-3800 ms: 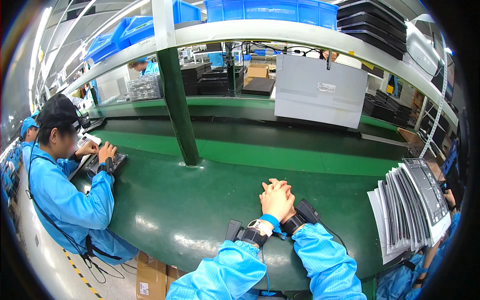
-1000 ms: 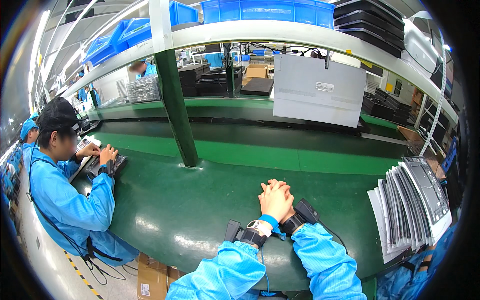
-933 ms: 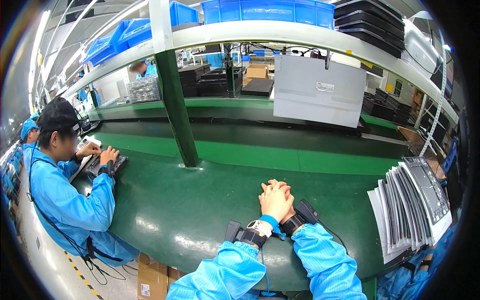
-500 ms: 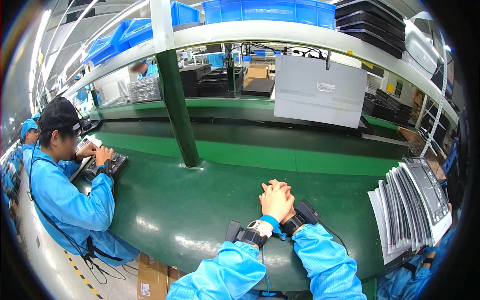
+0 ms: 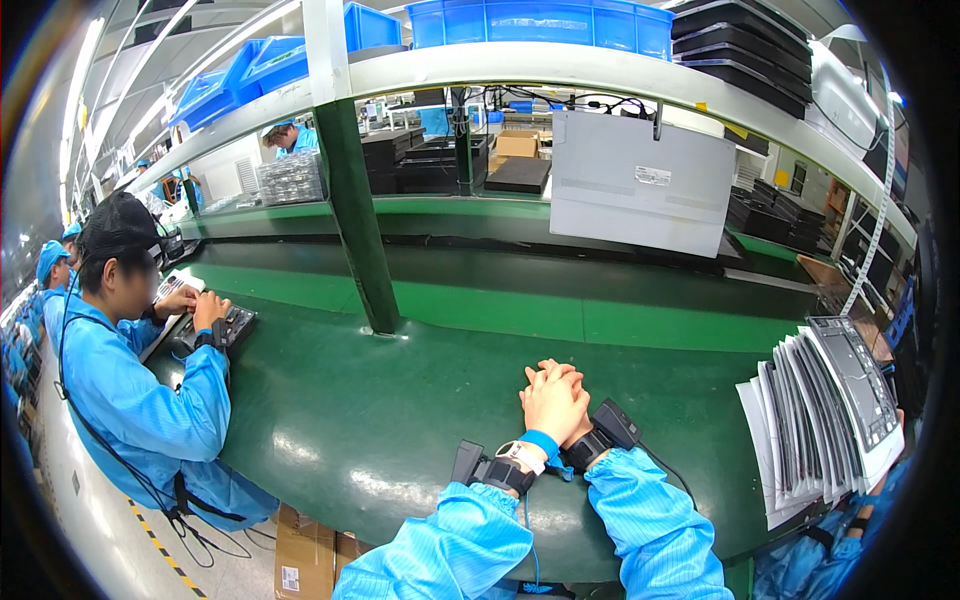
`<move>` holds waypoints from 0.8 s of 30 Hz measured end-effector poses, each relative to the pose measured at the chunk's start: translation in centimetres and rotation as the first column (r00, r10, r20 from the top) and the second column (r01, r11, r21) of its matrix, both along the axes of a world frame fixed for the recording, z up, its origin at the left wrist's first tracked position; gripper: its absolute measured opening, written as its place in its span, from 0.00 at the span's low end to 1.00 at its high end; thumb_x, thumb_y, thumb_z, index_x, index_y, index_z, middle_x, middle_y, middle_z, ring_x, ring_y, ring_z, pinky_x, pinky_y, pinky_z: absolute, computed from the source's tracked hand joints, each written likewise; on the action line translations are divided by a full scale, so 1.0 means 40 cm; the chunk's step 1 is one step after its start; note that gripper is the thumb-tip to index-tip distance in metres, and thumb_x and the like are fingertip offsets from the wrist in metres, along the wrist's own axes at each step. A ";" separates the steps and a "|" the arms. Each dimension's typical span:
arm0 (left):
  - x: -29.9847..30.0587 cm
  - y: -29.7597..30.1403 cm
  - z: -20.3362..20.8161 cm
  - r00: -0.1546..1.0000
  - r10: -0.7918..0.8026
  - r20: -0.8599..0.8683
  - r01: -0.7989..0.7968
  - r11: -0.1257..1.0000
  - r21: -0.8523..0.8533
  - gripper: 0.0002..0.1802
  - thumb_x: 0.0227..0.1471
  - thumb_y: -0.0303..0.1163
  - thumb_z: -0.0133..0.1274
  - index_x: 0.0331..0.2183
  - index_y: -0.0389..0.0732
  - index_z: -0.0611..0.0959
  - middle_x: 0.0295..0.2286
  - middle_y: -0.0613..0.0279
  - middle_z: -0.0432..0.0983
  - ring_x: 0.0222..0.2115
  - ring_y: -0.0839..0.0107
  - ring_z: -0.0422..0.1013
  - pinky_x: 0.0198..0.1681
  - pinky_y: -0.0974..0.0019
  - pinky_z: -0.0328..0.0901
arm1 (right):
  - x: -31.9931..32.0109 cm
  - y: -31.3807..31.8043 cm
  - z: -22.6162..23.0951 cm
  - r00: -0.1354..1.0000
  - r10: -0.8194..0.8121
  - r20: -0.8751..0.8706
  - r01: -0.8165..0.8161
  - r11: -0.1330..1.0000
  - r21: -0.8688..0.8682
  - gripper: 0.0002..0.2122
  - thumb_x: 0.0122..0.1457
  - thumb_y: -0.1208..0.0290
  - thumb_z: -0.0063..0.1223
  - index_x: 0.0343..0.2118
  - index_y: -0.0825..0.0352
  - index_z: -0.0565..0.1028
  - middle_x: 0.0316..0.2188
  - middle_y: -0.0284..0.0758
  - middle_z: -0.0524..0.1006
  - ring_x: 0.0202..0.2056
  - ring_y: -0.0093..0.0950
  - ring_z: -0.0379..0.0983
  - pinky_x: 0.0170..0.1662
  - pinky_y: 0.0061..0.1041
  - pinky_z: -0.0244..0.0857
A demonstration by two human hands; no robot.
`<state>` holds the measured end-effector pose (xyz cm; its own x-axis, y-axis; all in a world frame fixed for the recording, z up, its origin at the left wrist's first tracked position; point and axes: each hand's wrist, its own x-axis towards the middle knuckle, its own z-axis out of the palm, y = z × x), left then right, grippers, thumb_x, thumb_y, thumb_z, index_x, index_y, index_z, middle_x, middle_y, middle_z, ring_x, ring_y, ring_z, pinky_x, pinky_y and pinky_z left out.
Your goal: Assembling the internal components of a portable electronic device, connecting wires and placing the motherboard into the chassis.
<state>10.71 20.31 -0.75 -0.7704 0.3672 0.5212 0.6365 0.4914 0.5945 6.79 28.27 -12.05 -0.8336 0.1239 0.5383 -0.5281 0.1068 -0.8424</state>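
- The left hand (image 5: 555, 405) sits on top of the right hand (image 5: 578, 431). Their fingers (image 5: 568, 380) are laced together and folded in close, with each hand holding the other.
- The big green table (image 5: 450, 385) is right under the fingers and all around them.
- A pile of flat panels (image 5: 815, 420) leans well to the right of the fingers.
- A grey board (image 5: 640, 185) hangs up past the fingers.
- Far left of the fingers, a co-worker in blue (image 5: 150, 375) has both hands at a dark flat thing (image 5: 240, 325).

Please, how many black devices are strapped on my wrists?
2: the left-wrist device and the right-wrist device, both just beyond the blue sleeves. Any under the sleeves would be hidden.
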 end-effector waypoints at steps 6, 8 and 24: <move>-0.002 -0.005 -0.003 1.000 -0.001 0.026 0.002 1.000 -0.022 0.13 0.40 0.35 0.51 0.33 0.47 0.82 0.41 0.68 0.71 0.45 0.58 0.63 0.48 0.54 0.60 | 0.022 0.007 0.033 0.994 0.001 0.106 -0.017 0.989 0.149 0.22 0.57 0.62 0.40 0.54 0.61 0.55 0.52 0.35 0.58 0.55 0.32 0.51 0.56 0.37 0.50; 0.000 -0.002 -0.005 1.000 -0.002 0.023 0.003 1.000 -0.027 0.13 0.40 0.35 0.51 0.33 0.47 0.82 0.41 0.68 0.71 0.45 0.58 0.63 0.48 0.54 0.60 | 0.021 0.008 0.027 0.992 -0.012 0.128 -0.012 0.982 0.188 0.22 0.57 0.66 0.42 0.54 0.63 0.54 0.51 0.37 0.59 0.54 0.32 0.53 0.56 0.35 0.52; 0.001 -0.003 -0.003 0.999 0.031 0.014 -0.030 0.999 -0.039 0.13 0.40 0.35 0.50 0.32 0.47 0.82 0.41 0.69 0.70 0.45 0.58 0.63 0.47 0.54 0.61 | 0.017 0.011 0.021 0.991 0.070 0.116 -0.075 0.996 0.042 0.22 0.57 0.65 0.42 0.53 0.64 0.56 0.51 0.37 0.59 0.54 0.32 0.53 0.56 0.35 0.51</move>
